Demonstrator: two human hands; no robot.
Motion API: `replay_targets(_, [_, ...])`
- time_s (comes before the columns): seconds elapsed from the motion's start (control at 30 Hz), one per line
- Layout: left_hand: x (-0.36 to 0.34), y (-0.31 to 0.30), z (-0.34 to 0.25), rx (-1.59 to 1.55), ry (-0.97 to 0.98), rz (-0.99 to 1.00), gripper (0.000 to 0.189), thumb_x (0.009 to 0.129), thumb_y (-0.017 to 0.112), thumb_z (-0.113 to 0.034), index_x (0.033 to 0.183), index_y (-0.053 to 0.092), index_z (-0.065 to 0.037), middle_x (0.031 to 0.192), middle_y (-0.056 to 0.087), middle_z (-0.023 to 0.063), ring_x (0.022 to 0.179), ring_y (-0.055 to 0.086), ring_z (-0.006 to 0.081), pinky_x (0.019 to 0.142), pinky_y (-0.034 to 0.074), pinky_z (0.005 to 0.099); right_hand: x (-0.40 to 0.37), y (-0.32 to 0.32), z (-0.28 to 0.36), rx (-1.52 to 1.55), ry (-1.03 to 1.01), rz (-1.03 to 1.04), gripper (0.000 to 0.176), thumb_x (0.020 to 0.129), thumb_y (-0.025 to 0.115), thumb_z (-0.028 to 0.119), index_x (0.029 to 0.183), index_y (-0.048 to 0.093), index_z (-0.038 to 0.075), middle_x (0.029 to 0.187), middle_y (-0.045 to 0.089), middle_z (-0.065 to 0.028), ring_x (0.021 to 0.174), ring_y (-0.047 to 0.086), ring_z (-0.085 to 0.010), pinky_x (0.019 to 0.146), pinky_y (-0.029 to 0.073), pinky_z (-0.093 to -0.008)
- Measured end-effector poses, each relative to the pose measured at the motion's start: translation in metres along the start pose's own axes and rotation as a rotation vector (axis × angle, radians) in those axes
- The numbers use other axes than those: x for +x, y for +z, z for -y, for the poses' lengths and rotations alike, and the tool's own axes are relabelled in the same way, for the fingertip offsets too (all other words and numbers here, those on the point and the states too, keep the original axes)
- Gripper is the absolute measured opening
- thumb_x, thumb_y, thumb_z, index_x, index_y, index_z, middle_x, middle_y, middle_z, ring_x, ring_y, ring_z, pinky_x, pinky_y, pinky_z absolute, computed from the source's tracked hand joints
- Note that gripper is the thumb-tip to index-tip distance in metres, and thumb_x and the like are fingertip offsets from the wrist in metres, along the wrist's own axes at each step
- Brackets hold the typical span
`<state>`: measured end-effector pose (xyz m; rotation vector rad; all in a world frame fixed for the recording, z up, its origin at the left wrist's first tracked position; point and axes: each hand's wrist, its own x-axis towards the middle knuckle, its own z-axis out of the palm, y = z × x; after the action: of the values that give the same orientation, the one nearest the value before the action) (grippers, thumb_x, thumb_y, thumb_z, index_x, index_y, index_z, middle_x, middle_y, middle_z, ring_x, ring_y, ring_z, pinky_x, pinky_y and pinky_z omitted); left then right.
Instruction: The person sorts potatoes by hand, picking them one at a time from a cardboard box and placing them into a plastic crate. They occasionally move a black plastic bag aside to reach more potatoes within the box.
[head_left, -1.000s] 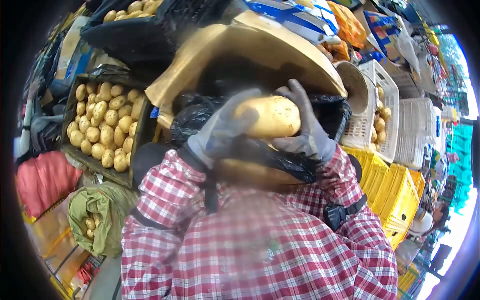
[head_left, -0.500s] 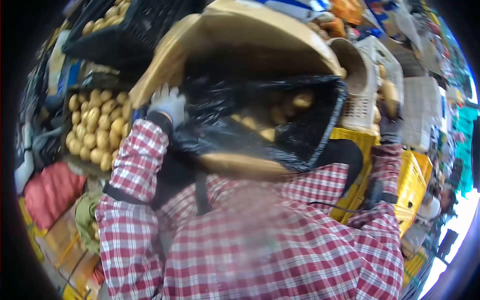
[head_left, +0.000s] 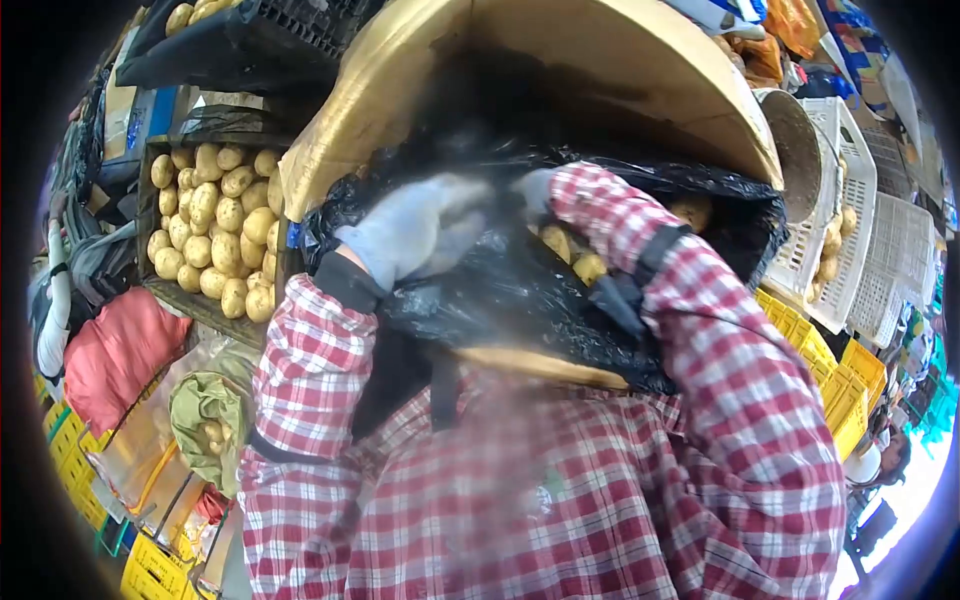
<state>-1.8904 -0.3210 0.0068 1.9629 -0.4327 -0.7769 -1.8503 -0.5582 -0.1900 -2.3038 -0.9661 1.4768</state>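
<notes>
Black liner (head_left: pixel 520 305), yellowish potatoes (head_left: pixel 590 268), greyish-blue gloves (head_left: pixel 405 232), red-white plaid sleeves (head_left: pixel 740 335).

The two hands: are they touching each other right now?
Apart: the head view shows a gap, with black plastic visible beyond, between the left hand and the right hand.

Gloved left hand (head_left: pixel 420 228) near right hand (head_left: pixel 537 193)

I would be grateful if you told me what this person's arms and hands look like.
The left hand and right hand wear greyish-blue gloves, somewhat blurred. The left sleeve and right sleeve are loose, dark red and white plaid. A black cuff circles the left wrist; a dark strap crosses each sleeve. No lettering is legible on them.
</notes>
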Motion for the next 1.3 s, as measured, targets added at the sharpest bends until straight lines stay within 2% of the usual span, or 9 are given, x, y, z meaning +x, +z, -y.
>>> replay_targets(0.13, [-0.002, -0.006, 0.007, 0.55, -0.156, 0.202, 0.044, 0.089, 0.059, -0.028, 0.123, 0.059, -0.001, 0.126, 0.058, 0.0243, 0.113, 0.058, 0.04, 0.098, 0.047, 0.0433, 0.031, -0.068, 0.025, 0.448, 0.24, -0.431, 0.067, 0.085, 0.062, 0.043, 0.138, 0.05, 0.004, 0.136, 0.055, -0.0186, 0.128, 0.051, -0.0344, 0.109, 0.037, -0.041])
replay_targets(0.2, [0.001, -0.016, -0.008, 0.64, -0.3, 0.21, 0.044, 0.089, 0.06, -0.029, 0.123, 0.059, -0.001, 0.127, 0.057, 0.0249, 0.113, 0.058, 0.0398, 0.098, 0.047, 0.0431, 0.04, -0.086, 0.002, 0.297, 0.333, -0.301, 0.061, 0.09, 0.055, 0.05, 0.131, 0.057, 0.005, 0.114, 0.067, -0.0223, 0.107, 0.064, -0.0336, 0.096, 0.048, -0.0396])
replay_targets(0.47, [0.003, -0.023, -0.012, 0.557, -0.366, 0.302, 0.045, 0.088, 0.061, -0.033, 0.118, 0.06, -0.001, 0.115, 0.063, 0.0227, 0.105, 0.062, 0.0386, 0.088, 0.05, 0.0452, -0.033, -0.077, 0.02, 0.367, 0.32, -0.191, 0.06, 0.089, 0.062, 0.036, 0.143, 0.047, 0.013, 0.129, 0.058, -0.0207, 0.123, 0.052, -0.0343, 0.105, 0.041, -0.0369])
replay_targets(0.63, [-0.001, -0.025, -0.02, 0.647, -0.414, 0.346, 0.04, 0.084, 0.066, -0.032, 0.109, 0.063, -0.002, 0.099, 0.068, 0.0201, 0.093, 0.065, 0.0386, 0.081, 0.051, 0.0459, -0.033, -0.065, 0.06, 0.2, 0.118, -0.94, 0.05, 0.082, 0.072, 0.021, 0.13, 0.057, 0.017, 0.116, 0.063, -0.015, 0.121, 0.052, -0.031, 0.099, 0.046, -0.0411])
replay_targets(0.8, [0.003, -0.031, -0.031, 0.477, -0.411, 0.542, 0.025, 0.081, 0.069, -0.027, 0.09, 0.07, -0.004, 0.086, 0.07, 0.0165, 0.08, 0.068, 0.0338, 0.075, 0.053, 0.0421, -0.021, -0.066, 0.041, -0.297, 0.046, -0.372, 0.039, 0.069, 0.074, 0.012, 0.108, 0.068, 0.016, 0.101, 0.066, -0.0104, 0.117, 0.052, -0.0307, 0.099, 0.044, -0.0447])
replay_targets(0.93, [-0.013, -0.016, -0.017, 0.501, -0.094, 0.0, 0.062, 0.082, 0.07, -0.029, 0.137, 0.049, -0.007, 0.101, 0.068, 0.0231, 0.072, 0.068, 0.029, 0.077, 0.053, 0.0411, -0.106, -0.073, 0.039, -0.014, -0.322, -0.682, 0.04, 0.06, 0.074, 0.012, 0.098, 0.067, 0.007, 0.099, 0.065, -0.0114, 0.109, 0.054, -0.0318, 0.095, 0.041, -0.0433])
replay_targets(1.0, [-0.006, -0.01, -0.018, 0.543, -0.179, 0.162, 0.076, 0.082, 0.07, -0.029, 0.146, 0.035, -0.007, 0.106, 0.066, 0.0262, 0.079, 0.069, 0.0306, 0.08, 0.053, 0.0414, -0.149, -0.087, 0.042, 0.019, -0.389, -0.746, 0.036, 0.062, 0.077, 0.015, 0.094, 0.067, 0.003, 0.1, 0.063, -0.0108, 0.107, 0.054, -0.0323, 0.095, 0.04, -0.0438])
replay_targets(1.1, [0.009, -0.002, -0.026, 0.694, -0.459, 0.514, 0.043, 0.082, 0.068, -0.024, 0.121, 0.06, -0.007, 0.099, 0.069, 0.022, 0.08, 0.07, 0.0309, 0.078, 0.054, 0.0417, -0.172, -0.107, 0.043, 0.246, -0.419, -0.841, 0.018, 0.083, 0.075, 0.019, 0.094, 0.07, 0.005, 0.098, 0.066, -0.0076, 0.096, 0.059, -0.0236, 0.083, 0.048, -0.034])
replay_targets(1.3, [-0.022, -0.015, -0.039, 0.484, -0.176, 0.312, 0.021, 0.081, 0.065, -0.025, 0.08, 0.068, -0.004, 0.071, 0.068, 0.0081, 0.07, 0.067, 0.0259, 0.062, 0.052, 0.0357, -0.123, -0.184, 0.039, 1.03, -0.102, -0.852, 0.018, 0.097, 0.062, 0.014, 0.107, 0.067, 0.001, 0.1, 0.066, -0.0027, 0.097, 0.061, -0.0103, 0.084, 0.048, -0.0233])
